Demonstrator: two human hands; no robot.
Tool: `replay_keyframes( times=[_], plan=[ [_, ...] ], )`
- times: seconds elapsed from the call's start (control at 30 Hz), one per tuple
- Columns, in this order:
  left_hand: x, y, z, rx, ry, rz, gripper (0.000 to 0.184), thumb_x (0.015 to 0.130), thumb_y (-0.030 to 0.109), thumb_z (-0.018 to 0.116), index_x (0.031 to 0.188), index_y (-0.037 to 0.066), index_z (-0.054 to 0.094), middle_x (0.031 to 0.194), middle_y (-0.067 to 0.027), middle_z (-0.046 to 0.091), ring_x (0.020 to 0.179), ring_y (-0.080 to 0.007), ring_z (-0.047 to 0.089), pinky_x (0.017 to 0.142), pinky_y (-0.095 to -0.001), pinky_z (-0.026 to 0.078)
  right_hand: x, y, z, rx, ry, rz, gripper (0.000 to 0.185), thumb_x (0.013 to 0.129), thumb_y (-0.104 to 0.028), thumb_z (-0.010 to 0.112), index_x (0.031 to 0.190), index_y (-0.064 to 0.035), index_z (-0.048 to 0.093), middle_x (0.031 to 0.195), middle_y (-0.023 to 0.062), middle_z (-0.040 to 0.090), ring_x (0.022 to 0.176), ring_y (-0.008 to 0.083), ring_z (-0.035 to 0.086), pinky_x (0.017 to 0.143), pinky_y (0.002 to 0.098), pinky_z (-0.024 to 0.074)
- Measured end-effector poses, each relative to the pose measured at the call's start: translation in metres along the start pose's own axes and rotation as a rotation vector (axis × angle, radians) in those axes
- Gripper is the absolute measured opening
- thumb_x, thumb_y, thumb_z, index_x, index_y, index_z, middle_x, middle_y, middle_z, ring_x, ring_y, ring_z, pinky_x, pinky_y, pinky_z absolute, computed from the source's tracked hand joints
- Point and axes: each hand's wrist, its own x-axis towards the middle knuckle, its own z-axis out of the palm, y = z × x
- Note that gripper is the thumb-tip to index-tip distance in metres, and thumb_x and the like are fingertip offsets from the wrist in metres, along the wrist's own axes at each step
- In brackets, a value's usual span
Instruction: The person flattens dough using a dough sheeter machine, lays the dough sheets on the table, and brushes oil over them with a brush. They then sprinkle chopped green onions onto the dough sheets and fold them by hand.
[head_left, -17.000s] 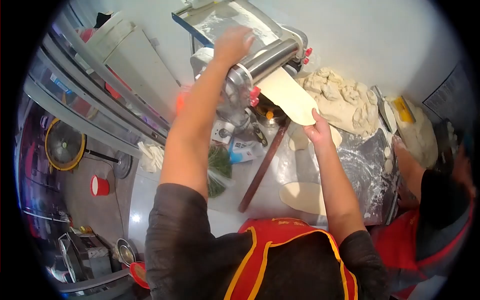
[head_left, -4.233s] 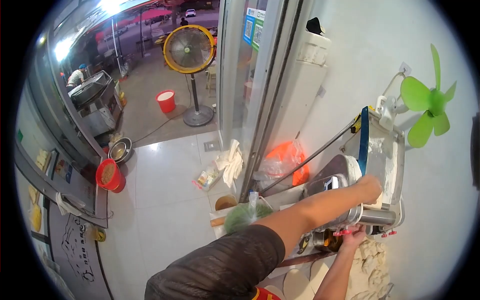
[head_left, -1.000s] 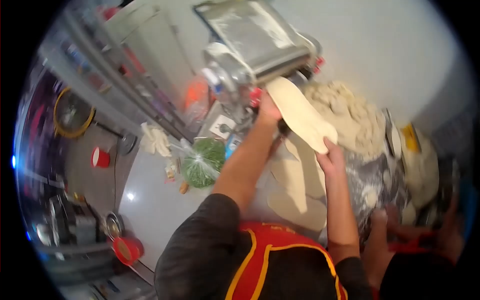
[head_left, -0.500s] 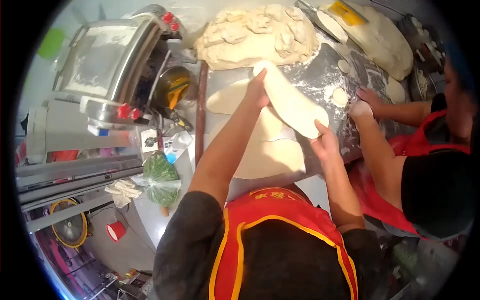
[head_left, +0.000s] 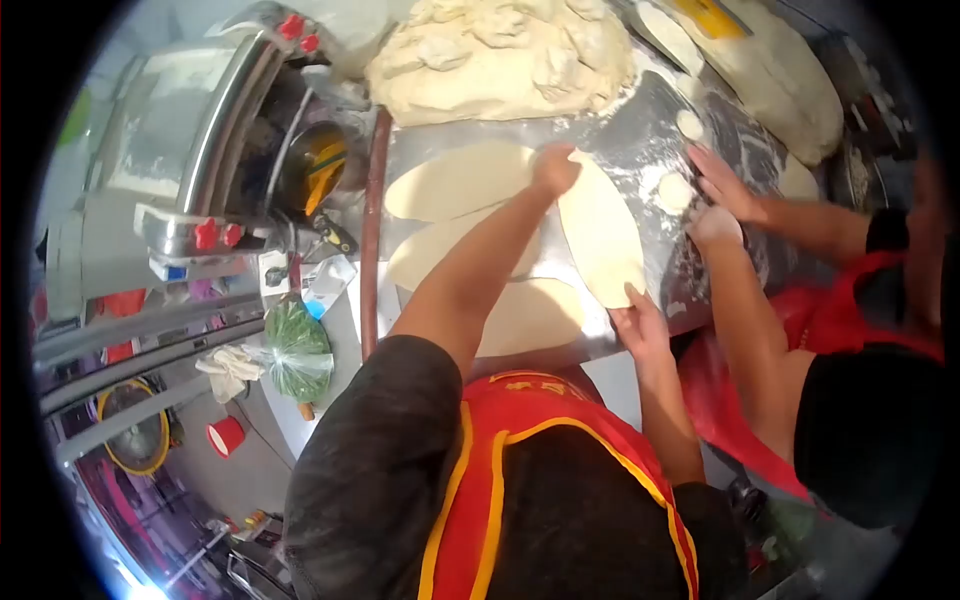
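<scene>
An oval sheet of dough (head_left: 602,232) lies lengthwise on the metal worktop between my two hands. My left hand (head_left: 556,171) pinches its far end, fingers closed and partly hidden. At the near end my right hand (head_left: 642,325) grips the edge, with the thumb on top and the fingers low at the side. To the left are more flat dough pieces: an upper oval (head_left: 455,185), a middle one (head_left: 430,255) partly behind my left forearm, and a lower one (head_left: 535,318) nearest my apron.
A big mound of dough (head_left: 500,65) sits at the back. On the right, a co-worker's hands (head_left: 722,205) are beside a small dough round (head_left: 675,192). A wooden rod (head_left: 374,235) runs along the left, near a bowl (head_left: 318,170) and a roller machine (head_left: 170,130).
The dough sheet has come down onto the worktop and shifted right, straightening out between my hands. My left hand has moved right and my right hand nearer my body. The view has shifted slightly.
</scene>
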Motion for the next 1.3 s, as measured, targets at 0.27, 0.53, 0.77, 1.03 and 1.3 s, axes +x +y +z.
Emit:
replay_keyframes(
  times=[0.27,0.53,0.77,1.03,1.3],
  plan=[
    [-0.135,-0.008,-0.036,-0.032,0.271,0.368,0.036,0.073,0.011,0.064,0.107,0.001,0.054,0.110,-0.0197,0.052,0.106,-0.0358,0.047,0.094,-0.0422,0.036,-0.014,0.006,0.066,-1.897,0.011,-1.103,0.061,0.090,-0.018,0.046,0.140,0.0010,0.016,0.144,0.0245,0.017,0.134,0.0366,0.016,0.109,0.0453,0.0116],
    [-0.282,-0.072,-0.129,-0.050,0.419,0.031,0.033,0.082,0.016,0.055,0.113,0.004,0.051,0.116,-0.0169,0.050,0.108,-0.0343,0.047,0.096,-0.0399,0.036,0.041,0.031,0.045,-2.346,0.020,-1.004,0.054,0.093,-0.025,0.041,0.138,-0.0014,0.025,0.142,0.0211,0.025,0.131,0.0355,0.025,0.106,0.0520,0.0151],
    [-0.412,-0.116,-0.258,0.252,1.103,-0.266,0.023,0.083,0.006,0.057,0.106,0.005,0.057,0.097,-0.0105,0.057,0.082,-0.0202,0.058,0.067,-0.0287,0.047,0.035,0.072,0.141,-1.618,-0.472,-0.991,0.047,0.083,-0.001,0.049,0.130,-0.0017,0.042,0.123,0.0183,0.047,0.110,0.0299,0.048,0.092,0.0378,0.0391],
    [-0.373,-0.116,-0.266,-0.159,0.974,-0.183,0.013,0.084,0.010,0.058,0.096,0.004,0.062,0.093,-0.0088,0.059,0.078,-0.0168,0.059,0.066,-0.0270,0.048,0.022,0.220,0.366,-1.743,-1.099,-1.338,0.064,0.068,-0.008,0.071,0.126,-0.0133,0.046,0.097,0.0128,0.052,0.095,0.0314,0.048,0.086,0.0400,0.0389],
    [-0.287,-0.119,-0.269,-0.239,0.876,-0.144,0.016,0.084,0.016,0.057,0.095,0.004,0.061,0.092,-0.0114,0.059,0.079,-0.0222,0.060,0.067,-0.0302,0.049,0.091,0.230,0.440,-1.739,-0.911,-1.224,0.023,0.078,-0.024,0.066,0.096,-0.0106,0.066,0.079,0.0151,0.059,0.076,0.0313,0.057,0.070,0.0380,0.0456]
  ],
)
